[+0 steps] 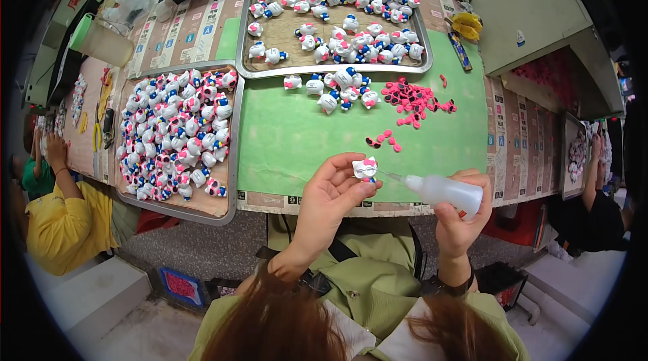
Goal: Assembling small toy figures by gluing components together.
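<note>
Between the fingertips of my left hand (329,197) is a small white figurine (365,168) with pink and blue parts. My right hand (464,218) is wrapped round a white squeeze bottle (451,195), tilted so its thin needle tip points left at the figurine. Whether the tip touches it I cannot tell. Beyond my hands, small pink pieces with dark oval faces (408,99) lie scattered on the green mat (290,151). A cluster of similar figurines (329,102) sits left of those pieces.
A metal tray (236,111) packed with figurines stands at the left. Another tray (331,72) with more figurines lies at the back. At the back right are a grey metal box (533,3), a yellow object (466,25) and a marker-like tube (460,52). Other people work at both sides.
</note>
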Demonstrator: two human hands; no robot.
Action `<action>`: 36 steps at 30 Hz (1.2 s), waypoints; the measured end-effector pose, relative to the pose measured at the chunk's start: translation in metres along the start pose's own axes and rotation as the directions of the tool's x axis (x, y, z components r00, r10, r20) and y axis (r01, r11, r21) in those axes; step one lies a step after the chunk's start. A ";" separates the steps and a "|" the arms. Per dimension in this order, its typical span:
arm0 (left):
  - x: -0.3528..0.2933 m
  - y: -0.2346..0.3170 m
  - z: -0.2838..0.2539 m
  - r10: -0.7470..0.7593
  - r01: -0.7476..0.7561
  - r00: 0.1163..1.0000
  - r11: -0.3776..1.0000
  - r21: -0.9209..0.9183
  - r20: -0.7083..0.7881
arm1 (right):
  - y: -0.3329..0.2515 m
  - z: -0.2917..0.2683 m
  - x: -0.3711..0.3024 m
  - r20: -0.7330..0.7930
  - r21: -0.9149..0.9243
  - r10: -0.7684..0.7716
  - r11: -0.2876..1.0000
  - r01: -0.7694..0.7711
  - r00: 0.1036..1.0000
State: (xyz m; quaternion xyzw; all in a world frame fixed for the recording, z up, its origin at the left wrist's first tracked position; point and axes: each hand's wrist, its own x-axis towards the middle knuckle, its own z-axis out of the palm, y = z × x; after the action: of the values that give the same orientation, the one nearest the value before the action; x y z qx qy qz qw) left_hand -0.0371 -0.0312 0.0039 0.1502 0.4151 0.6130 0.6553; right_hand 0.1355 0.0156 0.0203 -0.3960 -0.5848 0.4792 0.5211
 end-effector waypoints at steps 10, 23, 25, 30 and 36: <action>0.000 -0.001 -0.001 0.037 -0.037 0.999 0.999 0.030 -0.013 | 0.000 0.000 0.001 0.006 -0.009 -0.012 1.000 0.012 1.000; 0.004 0.004 -0.009 0.092 -0.084 0.988 0.994 0.070 -0.121 | 0.046 -0.038 0.039 -0.364 -0.126 0.013 0.990 -0.064 0.931; 0.005 0.003 -0.012 0.098 -0.089 0.986 0.993 0.071 -0.133 | 0.061 -0.047 0.042 -0.383 -0.169 -0.012 0.984 -0.057 0.924; 0.007 0.001 -0.016 0.114 -0.105 0.986 0.992 0.073 -0.122 | 0.059 -0.037 0.037 -0.422 -0.648 -0.444 0.757 0.079 0.790; 0.008 -0.004 -0.012 0.058 -0.051 0.993 0.996 0.074 -0.105 | 0.042 0.017 0.038 0.195 -0.603 -0.037 0.783 0.150 0.980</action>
State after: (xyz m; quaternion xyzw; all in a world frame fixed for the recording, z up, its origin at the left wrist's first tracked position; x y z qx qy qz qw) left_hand -0.0440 -0.0280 -0.0093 0.1519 0.4670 0.6226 0.6093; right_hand 0.1112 0.0596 -0.0120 -0.4714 -0.7706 0.2688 0.3343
